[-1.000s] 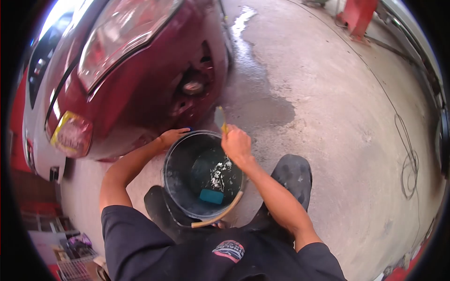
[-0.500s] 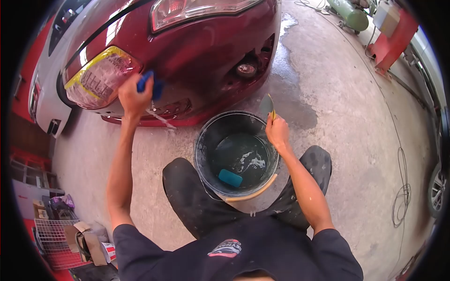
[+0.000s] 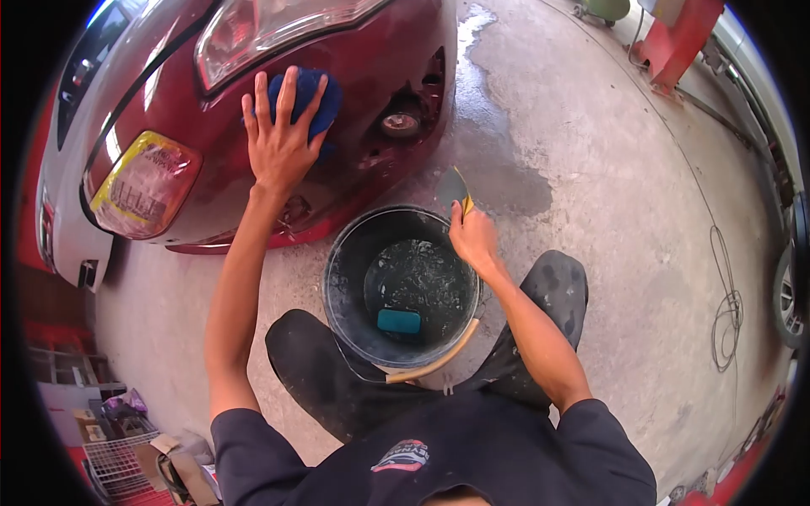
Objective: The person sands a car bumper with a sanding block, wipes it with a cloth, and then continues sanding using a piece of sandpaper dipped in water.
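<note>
Fingers spread, my left hand (image 3: 283, 139) presses a blue cloth (image 3: 312, 99) flat against the dark red car bumper (image 3: 354, 76), below the headlight. My right hand (image 3: 475, 238) is closed round a thin grey-green sheet with a yellow edge (image 3: 456, 187), held over the right rim of a black bucket (image 3: 337, 295). Murky water stands in the bucket, with a teal block (image 3: 398, 321) in it. A plastic-covered patch with yellow tape (image 3: 145, 185) is on the bumper at the left.
The bucket stands between my knees, its handle (image 3: 434, 363) hanging on the near side. Wet concrete (image 3: 515, 169) lies right of the bumper. A cable (image 3: 724, 320) and a red lift post (image 3: 675, 46) are at the right; boxes (image 3: 173, 468) sit lower left.
My left hand has moved right and up across the bumper, and its fingers have spread over the cloth. The view has shifted. My right hand still holds the sheet near the bucket.
</note>
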Demonstrator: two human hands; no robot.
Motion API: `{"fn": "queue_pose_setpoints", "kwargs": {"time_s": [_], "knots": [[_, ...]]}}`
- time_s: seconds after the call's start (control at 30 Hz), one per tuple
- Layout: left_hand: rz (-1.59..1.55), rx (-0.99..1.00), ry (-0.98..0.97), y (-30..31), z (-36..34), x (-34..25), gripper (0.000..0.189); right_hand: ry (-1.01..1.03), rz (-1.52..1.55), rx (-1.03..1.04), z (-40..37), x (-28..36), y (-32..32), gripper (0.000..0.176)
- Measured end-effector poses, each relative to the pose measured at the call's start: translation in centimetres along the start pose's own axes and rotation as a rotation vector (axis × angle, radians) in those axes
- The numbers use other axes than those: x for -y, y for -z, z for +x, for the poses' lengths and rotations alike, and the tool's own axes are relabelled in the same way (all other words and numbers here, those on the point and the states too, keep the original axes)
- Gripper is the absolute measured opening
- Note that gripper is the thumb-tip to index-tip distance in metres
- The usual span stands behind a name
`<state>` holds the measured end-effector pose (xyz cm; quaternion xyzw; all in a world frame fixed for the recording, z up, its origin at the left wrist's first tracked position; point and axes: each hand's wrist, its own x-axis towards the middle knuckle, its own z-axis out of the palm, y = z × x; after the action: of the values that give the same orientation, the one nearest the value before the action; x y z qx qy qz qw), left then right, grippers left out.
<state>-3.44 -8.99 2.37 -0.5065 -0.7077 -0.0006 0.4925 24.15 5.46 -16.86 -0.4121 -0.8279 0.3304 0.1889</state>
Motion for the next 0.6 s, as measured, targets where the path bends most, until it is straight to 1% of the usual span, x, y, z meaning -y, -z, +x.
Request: {"fn": "queue_pose_setpoints", "kwargs": {"time_s": [0.1, 0.2, 0.23, 0.33, 0.37, 0.47, 0.5, 0.6], "knots": [[0.048, 0.089, 0.009, -0.3, 4.3, -2.8, 0.078, -0.045, 0.057, 0.044, -0.2, 0.8, 1.1, 0.043], [-0.012, 0.013, -0.023, -2.6, 8.8, -5.4, 0.084, -0.002, 0.112, 0.053, -0.4, 1.3, 1.7, 0.037], [0.041, 0.032, -0.036, -2.6, 10.6, -6.5, 0.068, -0.028, 0.109, 0.094, -0.4, 1.8, 2.3, 0.032], [-0.032, -0.04, -0.031, -4.0, 15.2, -9.2, 0.056, 0.033, 0.133, 0.088, -0.2, 1.5, 2.3, 0.029], [0.019, -0.049, -0.049, -4.5, 16.4, -9.8, 0.06, 0.063, 0.135, 0.089, 0.0, 1.3, 2.2, 0.026], [0.096, -0.036, -0.061, -6.3, 19.5, -11.4, 0.058, 0.149, 0.139, 0.092, 0.3, 0.4, 1.3, 0.021], [0.133, -0.017, -0.07, -7.1, 20.6, -11.8, 0.058, 0.15, 0.163, 0.085, 0.3, 0.3, 1.2, 0.025], [0.215, 0.054, -0.079, -9.9, 24.1, -12.9, 0.058, 0.159, 0.15, 0.116, 0.5, 0.4, 1.6, 0.022]]}}
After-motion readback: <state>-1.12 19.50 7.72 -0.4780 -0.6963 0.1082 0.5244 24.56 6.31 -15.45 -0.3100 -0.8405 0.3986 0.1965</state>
